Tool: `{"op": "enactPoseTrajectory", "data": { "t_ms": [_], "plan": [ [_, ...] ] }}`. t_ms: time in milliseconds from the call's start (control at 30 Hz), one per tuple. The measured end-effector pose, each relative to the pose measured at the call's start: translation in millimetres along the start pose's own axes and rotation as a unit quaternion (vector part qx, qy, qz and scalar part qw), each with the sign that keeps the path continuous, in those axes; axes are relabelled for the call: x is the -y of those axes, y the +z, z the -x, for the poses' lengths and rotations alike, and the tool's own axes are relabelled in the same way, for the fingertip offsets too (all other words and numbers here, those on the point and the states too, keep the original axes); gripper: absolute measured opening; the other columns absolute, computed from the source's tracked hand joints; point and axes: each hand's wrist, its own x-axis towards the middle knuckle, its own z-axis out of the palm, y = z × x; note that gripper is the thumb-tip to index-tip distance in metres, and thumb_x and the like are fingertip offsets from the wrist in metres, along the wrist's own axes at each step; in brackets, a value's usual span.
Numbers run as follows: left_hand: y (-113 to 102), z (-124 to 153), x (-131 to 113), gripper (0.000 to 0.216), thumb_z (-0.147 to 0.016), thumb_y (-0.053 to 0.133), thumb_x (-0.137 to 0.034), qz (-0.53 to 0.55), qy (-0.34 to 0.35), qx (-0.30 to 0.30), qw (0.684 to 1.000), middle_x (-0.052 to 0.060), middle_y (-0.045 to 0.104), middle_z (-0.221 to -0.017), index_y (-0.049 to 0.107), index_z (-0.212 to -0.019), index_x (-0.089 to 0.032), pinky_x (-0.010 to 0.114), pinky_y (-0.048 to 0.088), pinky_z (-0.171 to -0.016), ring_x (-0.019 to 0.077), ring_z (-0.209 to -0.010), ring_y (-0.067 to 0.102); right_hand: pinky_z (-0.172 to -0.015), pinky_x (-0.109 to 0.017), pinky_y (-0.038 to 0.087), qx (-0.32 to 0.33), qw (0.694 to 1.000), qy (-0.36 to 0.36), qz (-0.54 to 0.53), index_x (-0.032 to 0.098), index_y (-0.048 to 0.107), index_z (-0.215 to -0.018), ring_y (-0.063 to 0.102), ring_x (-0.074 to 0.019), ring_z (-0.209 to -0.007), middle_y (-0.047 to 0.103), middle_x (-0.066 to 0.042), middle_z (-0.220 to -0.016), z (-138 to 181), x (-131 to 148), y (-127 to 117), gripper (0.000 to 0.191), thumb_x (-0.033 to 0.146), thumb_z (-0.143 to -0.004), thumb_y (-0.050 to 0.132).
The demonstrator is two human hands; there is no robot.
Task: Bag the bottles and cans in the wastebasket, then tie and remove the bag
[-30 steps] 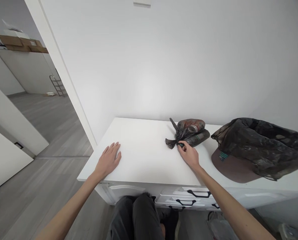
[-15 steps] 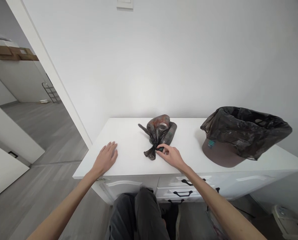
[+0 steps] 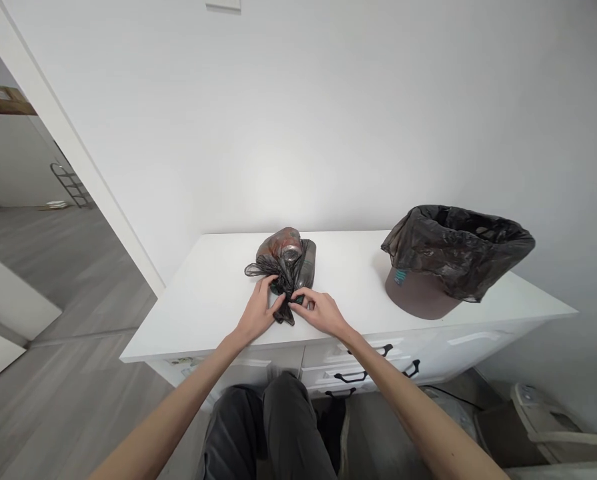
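Head view: small black bag point(image 3: 265, 257) lies near the left end of the white worktop point(image 3: 345, 267), back toward the wall point(image 3: 298, 120), gathered neck pointing at me, a loop of loose plastic off its left side. A reddish bulge and what looks like a can end point(image 3: 292, 253) show through the thin film. Changes: a second ago it was beside the cap; now it's been drawn left, well apart. Left hand point(image 3: 259, 308) was flat on the worktop half a second ago, now it's at the neck too. Reads to me as the job going two-handed, both sides of the gather reachable. Right hand point(image 3: 319, 310) has thumb and forefinger pinched together on the neck plastic. Left is half curled, thumb and forefinger parted around the dark folds; can't tell if it really has hold. Main obstacle: my own fingers cover the gather, so can't confirm a knot; crumpled film may tear if yanked. Further right, brown cap point(image 3: 421, 293) with a second, larger black bag point(image 3: 461, 250) draped on it, mouth up; not blocking either hand. Drawer handles point(image 3: 351, 378) and knees point(image 3: 293, 427) sit below the front edge.
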Motion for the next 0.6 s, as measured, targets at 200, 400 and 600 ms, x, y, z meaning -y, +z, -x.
{"op": "enactPoseTrajectory", "data": {
  "t_ms": [200,400,600],
  "plan": [
    [10.9,-14.8,4.3,0.048,-0.092,0.073,-0.043,0.082,-0.090,-0.070,0.990,0.016,0.066,-0.137,0.053,-0.129,-0.021,0.051,0.053,-0.113,0.0307,-0.127,0.067,-0.058,-0.027,0.042,-0.034,0.991,0.025,-0.124,0.025,0.072,-0.103,0.055,-0.0150,-0.057,0.064,0.004,-0.068,-0.5,4.4,-3.3,0.036,0.059,-0.093,0.070],
    [11.2,-12.7,-2.9,0.041,-0.088,0.071,-0.033,0.099,-0.102,-0.081,0.987,0.015,0.069,-0.129,0.053,-0.123,-0.020,0.048,0.055,-0.107,0.0289,-0.118,0.070,-0.052,-0.028,0.043,-0.046,0.962,0.067,-0.260,0.023,0.065,-0.102,0.051,-0.0125,-0.047,0.058,0.006,-0.066,-0.9,4.7,-4.4,0.041,0.060,-0.087,0.075],
    [14.9,-12.4,-1.7,0.039,-0.087,0.073,-0.037,0.075,-0.113,-0.093,0.986,0.013,0.069,-0.122,0.054,-0.117,-0.020,0.045,0.056,-0.102,0.0279,-0.115,0.070,-0.054,-0.027,0.045,-0.007,0.955,0.083,-0.284,0.023,0.062,-0.092,0.053,-0.0130,-0.055,0.059,0.006,-0.067,-0.2,10.1,-7.8,0.028,0.046,-0.083,0.075]
  ]
}}
